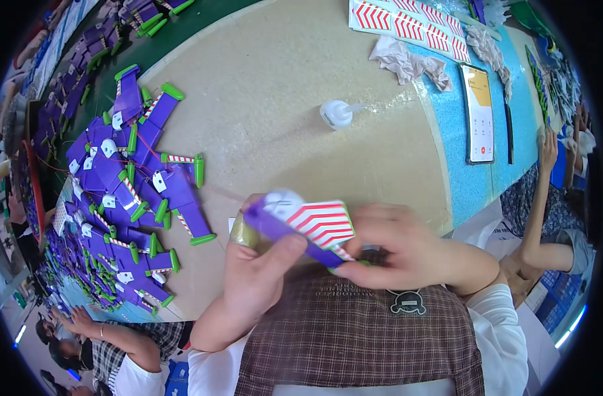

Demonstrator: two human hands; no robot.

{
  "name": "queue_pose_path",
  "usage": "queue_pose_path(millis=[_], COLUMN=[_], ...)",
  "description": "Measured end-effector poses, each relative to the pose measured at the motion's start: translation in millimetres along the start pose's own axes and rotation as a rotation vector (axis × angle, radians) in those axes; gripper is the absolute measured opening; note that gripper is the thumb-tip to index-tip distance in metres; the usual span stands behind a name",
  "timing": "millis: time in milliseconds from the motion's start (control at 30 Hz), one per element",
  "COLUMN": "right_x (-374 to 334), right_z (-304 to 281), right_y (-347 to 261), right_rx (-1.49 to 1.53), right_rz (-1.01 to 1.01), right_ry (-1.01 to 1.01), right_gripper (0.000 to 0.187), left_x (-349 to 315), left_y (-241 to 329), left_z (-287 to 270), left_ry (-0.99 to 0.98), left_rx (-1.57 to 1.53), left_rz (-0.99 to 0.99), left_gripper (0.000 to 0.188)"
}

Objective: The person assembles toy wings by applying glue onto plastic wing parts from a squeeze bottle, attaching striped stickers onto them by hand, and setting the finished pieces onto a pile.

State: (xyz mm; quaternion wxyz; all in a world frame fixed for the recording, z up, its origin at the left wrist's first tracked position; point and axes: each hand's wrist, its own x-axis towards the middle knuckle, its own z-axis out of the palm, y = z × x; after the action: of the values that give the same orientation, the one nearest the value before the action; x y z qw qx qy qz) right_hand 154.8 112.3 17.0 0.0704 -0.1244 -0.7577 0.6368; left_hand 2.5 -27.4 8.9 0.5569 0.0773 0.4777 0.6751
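Observation:
In front of my apron, both hands hold a purple plastic toy wing piece [272,223] with a white rounded part at its left end. My left hand [256,274] is closed round that end, thumb lying along the purple edge. A yellowish cover [243,231] wraps one of its fingers. My right hand [404,247] pinches the right end, fingers slightly blurred. A panel with red and white chevron stripes [324,223] and a thin green edge lies across the piece between the hands.
Purple and green wing pieces [110,175] are heaped at the left of the table [249,86]. A small white bottle [336,114] stands mid-table. Striped sticker sheets [407,26], crumpled paper [407,61] and a phone [478,119] lie at the far right. Other people's arms [544,198] show at both sides.

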Motion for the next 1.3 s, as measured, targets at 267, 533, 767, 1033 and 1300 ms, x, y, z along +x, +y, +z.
queue_pose_path(millis=[267, 533, 767, 1033, 1300], right_x=[31.0, 36.7, 45.7, 49.2, 44.7], right_z=[15.6, 2.6, 2.1, -7.5, -7.0], right_y=[2.2, 36.2, 44.2, 46.9, 52.0], right_rx=[0.172, -0.015, -0.092, -0.051, 0.006], right_rz=[-0.052, 0.080, -0.104, -0.093, -0.050], right_ry=[0.019, 0.143, 0.102, 0.019, 0.081], right_gripper=[0.005, 0.024, 0.014, 0.012, 0.013], left_x=[3.3, 38.5, 235.8, 452.2, 451.6], left_y=[-26.1, 26.2, 100.5, 151.6, 171.8], left_z=[-6.7, 10.0, 58.1, 147.7, 116.7], left_ry=[0.083, 0.254, -0.140, 0.032, -0.086], left_rx=[0.537, 0.540, 0.890, 2.380, 2.563], left_rz=[0.429, 0.094, 0.334, 1.128, 0.557], left_gripper=[0.071, 0.058, 0.034, 0.030, 0.050])
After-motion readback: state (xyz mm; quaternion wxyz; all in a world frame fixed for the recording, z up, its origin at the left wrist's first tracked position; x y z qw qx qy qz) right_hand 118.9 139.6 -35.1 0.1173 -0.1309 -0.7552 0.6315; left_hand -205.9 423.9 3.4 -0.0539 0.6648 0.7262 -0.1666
